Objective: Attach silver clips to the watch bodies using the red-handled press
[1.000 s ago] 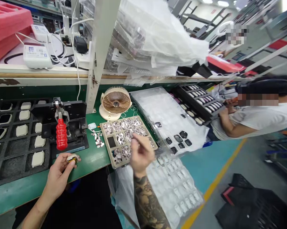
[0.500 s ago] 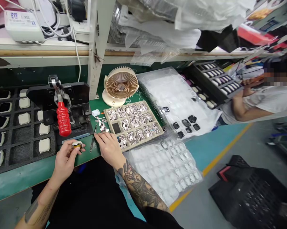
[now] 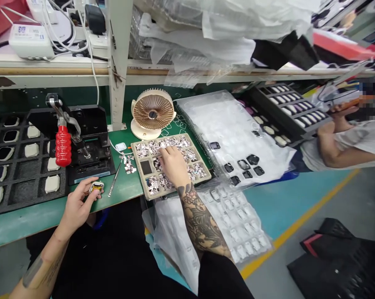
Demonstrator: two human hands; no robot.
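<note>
My left hand [image 3: 81, 200] grips a small smartwatch case [image 3: 96, 187], with a yellow part showing inside it. It holds the case in front of the clamp fixture, above the table edge. My right hand [image 3: 174, 166] is over the beige compartment tray [image 3: 143, 179], fingertips down among small silvery-pink pieces [image 3: 158, 185]. The fingers are bent close together, and whatever is between them is hidden. Metal tweezers [image 3: 114, 180] lie on the green mat between my hands, beside a loose heap of the same pieces [image 3: 129, 165].
A clamp fixture with a red handle [image 3: 63, 146] stands behind my left hand. Left of it is a black foam tray [image 3: 23, 195] of watch parts. A small fan [image 3: 153, 114] is behind the compartment tray. Plastic trays [image 3: 199, 120] extend right, toward another person [image 3: 339, 143].
My right hand has moved from beside the tweezers, up and right, onto the pieces in the compartment tray. My left hand keeps hold of the watch case. The view has shifted slightly.
</note>
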